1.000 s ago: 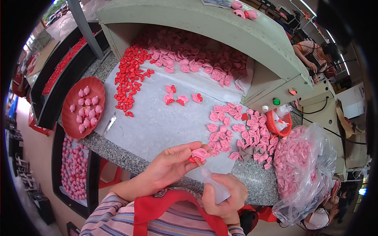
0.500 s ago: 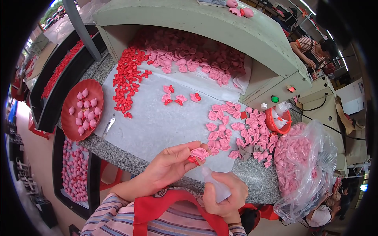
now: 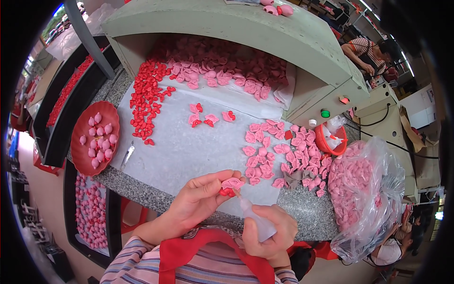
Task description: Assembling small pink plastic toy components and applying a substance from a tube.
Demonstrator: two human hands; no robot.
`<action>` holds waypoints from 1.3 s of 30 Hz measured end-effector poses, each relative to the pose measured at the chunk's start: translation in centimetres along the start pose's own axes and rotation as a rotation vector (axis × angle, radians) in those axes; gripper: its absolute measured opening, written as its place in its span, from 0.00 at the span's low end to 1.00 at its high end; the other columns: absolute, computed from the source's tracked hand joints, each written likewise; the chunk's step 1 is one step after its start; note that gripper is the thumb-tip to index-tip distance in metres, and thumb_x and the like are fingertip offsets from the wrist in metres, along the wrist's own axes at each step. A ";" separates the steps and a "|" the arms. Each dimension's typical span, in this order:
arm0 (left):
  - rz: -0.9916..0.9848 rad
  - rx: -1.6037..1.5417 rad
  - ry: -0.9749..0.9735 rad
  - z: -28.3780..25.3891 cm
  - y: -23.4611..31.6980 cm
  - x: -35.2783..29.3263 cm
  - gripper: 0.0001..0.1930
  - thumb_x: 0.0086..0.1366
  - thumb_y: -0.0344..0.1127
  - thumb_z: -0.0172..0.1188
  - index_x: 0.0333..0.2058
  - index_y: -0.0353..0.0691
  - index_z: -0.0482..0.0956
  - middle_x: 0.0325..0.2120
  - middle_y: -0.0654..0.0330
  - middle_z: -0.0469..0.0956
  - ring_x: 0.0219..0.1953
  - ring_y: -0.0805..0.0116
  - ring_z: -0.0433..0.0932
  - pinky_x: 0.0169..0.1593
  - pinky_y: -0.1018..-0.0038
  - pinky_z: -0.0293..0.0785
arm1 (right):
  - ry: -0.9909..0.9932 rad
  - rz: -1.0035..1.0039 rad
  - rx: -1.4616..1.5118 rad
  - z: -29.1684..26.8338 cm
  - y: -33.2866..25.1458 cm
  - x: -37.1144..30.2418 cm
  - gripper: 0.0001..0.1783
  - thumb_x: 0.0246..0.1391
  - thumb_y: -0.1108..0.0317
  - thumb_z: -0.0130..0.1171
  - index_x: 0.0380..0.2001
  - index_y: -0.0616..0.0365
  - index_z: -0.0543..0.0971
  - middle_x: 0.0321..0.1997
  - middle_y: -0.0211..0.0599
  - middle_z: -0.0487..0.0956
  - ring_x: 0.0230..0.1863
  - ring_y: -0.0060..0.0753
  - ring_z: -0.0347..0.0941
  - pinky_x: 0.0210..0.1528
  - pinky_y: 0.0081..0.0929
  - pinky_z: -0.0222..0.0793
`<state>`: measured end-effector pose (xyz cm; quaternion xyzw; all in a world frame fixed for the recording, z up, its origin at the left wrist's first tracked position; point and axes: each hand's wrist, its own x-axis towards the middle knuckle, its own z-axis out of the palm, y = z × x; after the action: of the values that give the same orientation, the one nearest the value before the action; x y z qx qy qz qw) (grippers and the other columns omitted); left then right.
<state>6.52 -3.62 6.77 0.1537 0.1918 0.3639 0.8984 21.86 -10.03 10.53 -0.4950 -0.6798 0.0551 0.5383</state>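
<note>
Between the thumb and fingers of my left hand (image 3: 198,195) is a small pink molded piece (image 3: 232,183) with red lobes (image 3: 227,192) at its lower edge. My right hand (image 3: 274,231) is wrapped round a translucent squeeze bottle (image 3: 260,226). The bottle's thin nozzle points up at the red part and seems to touch it. Beyond my hands, a few joined pink-and-red pieces (image 3: 209,121) lie on the white paper (image 3: 175,146). To the right of them spread many loose pink pieces (image 3: 257,163).
A pale green metal housing (image 3: 227,23) arches over heaped pink pieces and red pieces (image 3: 144,102). At left stand a red fluted dish (image 3: 79,154) and black trays (image 3: 71,213). A small blade (image 3: 127,155) lies nearby. On the right are a red basket (image 3: 335,150) and a plastic bag (image 3: 369,203).
The pink piece has tipped slightly in my left fingers, showing more of its red lobes. The bottle's nozzle has shifted a little left with it. The whole view has shifted slightly.
</note>
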 end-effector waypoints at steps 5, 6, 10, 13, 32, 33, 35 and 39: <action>0.014 0.003 -0.025 -0.1 -0.2 0.3 0.17 0.59 0.33 0.53 0.47 0.37 0.71 0.50 0.54 0.67 0.56 0.55 0.61 0.58 0.64 0.59 | 0.028 0.013 0.002 -0.3 0.6 -0.2 0.15 0.33 0.76 0.60 0.30 0.65 0.73 0.23 0.37 0.77 0.11 0.27 0.65 0.12 0.19 0.59; 0.011 0.002 -0.024 0.0 -0.2 0.3 0.17 0.59 0.33 0.53 0.47 0.37 0.71 0.50 0.53 0.67 0.57 0.55 0.60 0.58 0.64 0.59 | 0.037 0.016 0.004 -0.3 0.7 -0.3 0.15 0.33 0.76 0.60 0.30 0.65 0.73 0.23 0.37 0.77 0.11 0.27 0.65 0.12 0.19 0.59; 0.007 -0.007 -0.030 -0.1 -0.3 0.5 0.16 0.59 0.32 0.53 0.47 0.36 0.71 0.50 0.53 0.67 0.57 0.54 0.59 0.58 0.63 0.59 | 0.026 0.020 0.005 -0.4 0.5 -0.1 0.15 0.33 0.76 0.61 0.30 0.65 0.73 0.23 0.37 0.77 0.11 0.27 0.66 0.13 0.19 0.60; 0.014 -0.011 -0.011 0.1 -0.4 0.6 0.16 0.59 0.32 0.53 0.46 0.36 0.71 0.50 0.52 0.67 0.57 0.54 0.59 0.58 0.63 0.59 | 0.024 0.018 -0.023 -0.7 0.7 -0.1 0.15 0.33 0.76 0.61 0.30 0.65 0.73 0.23 0.37 0.76 0.11 0.27 0.66 0.13 0.19 0.60; 0.033 -0.155 -0.017 -0.3 -1.0 1.3 0.17 0.60 0.33 0.51 0.47 0.33 0.68 0.50 0.51 0.65 0.58 0.55 0.58 0.60 0.65 0.56 | 0.036 0.075 -0.009 -1.4 1.2 -0.1 0.15 0.34 0.77 0.60 0.31 0.65 0.73 0.22 0.38 0.76 0.13 0.29 0.68 0.15 0.21 0.62; 0.031 -0.158 -0.020 -0.3 -1.0 1.3 0.16 0.60 0.33 0.51 0.47 0.33 0.68 0.50 0.51 0.65 0.58 0.55 0.58 0.60 0.65 0.57 | 0.045 0.072 -0.015 -1.4 1.3 -0.1 0.15 0.34 0.77 0.60 0.31 0.65 0.73 0.22 0.38 0.76 0.13 0.29 0.68 0.15 0.21 0.63; 0.030 -0.161 -0.021 -0.3 -0.9 1.3 0.16 0.60 0.33 0.51 0.47 0.33 0.68 0.50 0.51 0.65 0.58 0.55 0.58 0.60 0.65 0.57 | 0.047 0.079 -0.014 -1.3 1.3 -0.2 0.14 0.33 0.78 0.60 0.30 0.66 0.73 0.22 0.38 0.76 0.13 0.29 0.68 0.15 0.21 0.63; 0.039 -0.173 -0.023 -0.4 -1.0 1.4 0.15 0.61 0.32 0.50 0.46 0.33 0.68 0.50 0.51 0.65 0.58 0.55 0.59 0.60 0.65 0.58 | 0.052 0.078 -0.024 -1.3 1.4 -0.1 0.14 0.33 0.78 0.59 0.30 0.66 0.73 0.21 0.39 0.75 0.13 0.29 0.68 0.15 0.21 0.63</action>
<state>7.85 -3.25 5.63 0.0834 0.1463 0.3946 0.9033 23.75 -10.05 10.17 -0.5288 -0.6464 0.0547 0.5473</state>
